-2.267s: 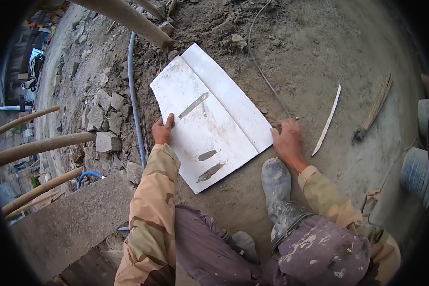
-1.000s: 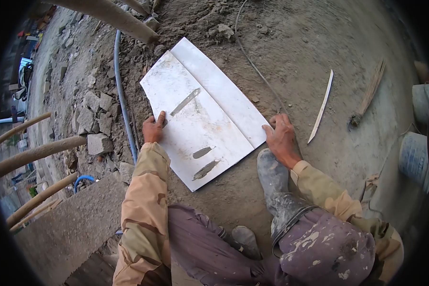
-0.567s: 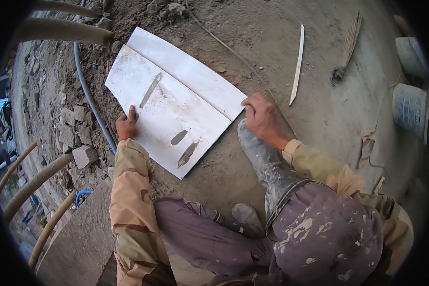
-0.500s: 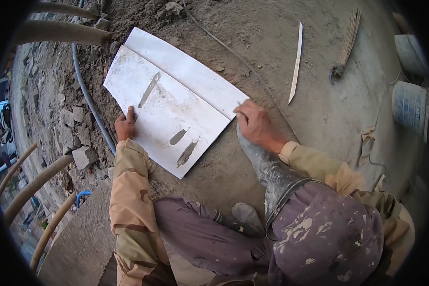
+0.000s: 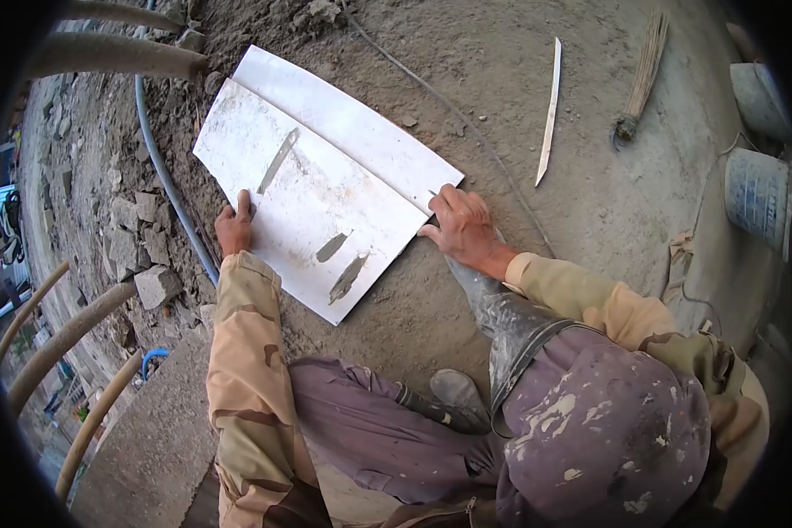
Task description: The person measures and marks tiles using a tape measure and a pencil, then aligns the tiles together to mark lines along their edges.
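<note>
A: What does the left hand [image 5: 233, 229] have?

B: The near edge of the upper panel [image 5: 312, 207]. Its thumb lies on the white face and its fingers curl at the rim, so I'd call that a grasp.

A: And the right hand [image 5: 468, 231]?

B: Its bent fingers are at the far corner, where the 2 panels overlap. A thin tip shows by them, too small to name. I can't tell whether they pinch it, the panel or both.

A: Where's the lower panel [image 5: 343, 104]?

B: Flat on the dirt, partly under the upper panel, its bare strip running away from the right fingers.

A: So what step is this?

B: Steadying the overlap and working at its corner, I'd judge. Any move there calls for firm left-hand pressure and a light right touch, so the seam doesn't slip.

A: Anything near the grips?

B: A hose [image 5: 183, 213] just outside the left hand, a boot [image 5: 493, 299] beside the right, and a pale strip [image 5: 549, 114] and a twig bundle [image 5: 647, 70] beyond it.
</note>
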`<state>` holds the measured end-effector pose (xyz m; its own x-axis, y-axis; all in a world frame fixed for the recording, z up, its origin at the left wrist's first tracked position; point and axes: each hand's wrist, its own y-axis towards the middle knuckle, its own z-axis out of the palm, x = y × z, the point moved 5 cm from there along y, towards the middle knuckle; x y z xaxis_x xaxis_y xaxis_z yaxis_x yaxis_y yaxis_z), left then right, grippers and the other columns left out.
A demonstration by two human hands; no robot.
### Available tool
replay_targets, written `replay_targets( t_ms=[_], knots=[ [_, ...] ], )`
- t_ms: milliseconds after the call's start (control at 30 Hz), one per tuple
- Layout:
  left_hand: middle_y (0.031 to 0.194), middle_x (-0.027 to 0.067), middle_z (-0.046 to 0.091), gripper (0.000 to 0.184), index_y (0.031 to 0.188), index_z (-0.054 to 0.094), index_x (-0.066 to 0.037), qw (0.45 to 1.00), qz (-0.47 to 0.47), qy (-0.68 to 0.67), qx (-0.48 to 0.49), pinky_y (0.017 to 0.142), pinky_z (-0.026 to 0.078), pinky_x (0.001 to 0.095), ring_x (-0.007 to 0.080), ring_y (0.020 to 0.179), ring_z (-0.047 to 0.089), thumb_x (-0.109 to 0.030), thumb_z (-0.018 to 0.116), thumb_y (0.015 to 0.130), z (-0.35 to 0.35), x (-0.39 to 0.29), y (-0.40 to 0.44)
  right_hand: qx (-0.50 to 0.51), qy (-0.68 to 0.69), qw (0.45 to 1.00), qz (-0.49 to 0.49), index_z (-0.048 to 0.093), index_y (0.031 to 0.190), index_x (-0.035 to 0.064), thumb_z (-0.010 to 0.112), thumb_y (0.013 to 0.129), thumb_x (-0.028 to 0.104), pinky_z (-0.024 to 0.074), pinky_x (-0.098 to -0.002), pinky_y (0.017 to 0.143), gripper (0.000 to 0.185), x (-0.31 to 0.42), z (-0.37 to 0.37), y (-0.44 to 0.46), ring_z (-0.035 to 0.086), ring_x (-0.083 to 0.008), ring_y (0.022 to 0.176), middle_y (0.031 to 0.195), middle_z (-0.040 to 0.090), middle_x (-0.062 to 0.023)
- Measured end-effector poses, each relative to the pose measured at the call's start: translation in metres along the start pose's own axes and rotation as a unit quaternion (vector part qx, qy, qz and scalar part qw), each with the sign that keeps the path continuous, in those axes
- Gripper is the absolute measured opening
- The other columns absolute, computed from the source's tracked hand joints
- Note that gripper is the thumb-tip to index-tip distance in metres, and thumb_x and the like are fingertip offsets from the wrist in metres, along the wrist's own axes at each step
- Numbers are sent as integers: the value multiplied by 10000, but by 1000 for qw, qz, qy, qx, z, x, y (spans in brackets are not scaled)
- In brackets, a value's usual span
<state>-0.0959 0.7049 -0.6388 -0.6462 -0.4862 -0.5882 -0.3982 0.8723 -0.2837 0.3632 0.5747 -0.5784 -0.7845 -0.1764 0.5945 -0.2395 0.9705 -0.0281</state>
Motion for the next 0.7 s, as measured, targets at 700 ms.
replay_targets(
  t_ms=[700],
  knots=[
    [662, 71, 610, 661, 720, 681, 28, 1000, -10, 11, -7, 638, 429, 365, 158, 651, 477, -597, 749, 923, 1, -4, -5, -68, -12, 996, -47, 660, 871, 64, 830, 774, 233, 427, -415, 684, 258, -2, -2, -2, 581, -271, 786, 860, 545, -70]
  ],
)
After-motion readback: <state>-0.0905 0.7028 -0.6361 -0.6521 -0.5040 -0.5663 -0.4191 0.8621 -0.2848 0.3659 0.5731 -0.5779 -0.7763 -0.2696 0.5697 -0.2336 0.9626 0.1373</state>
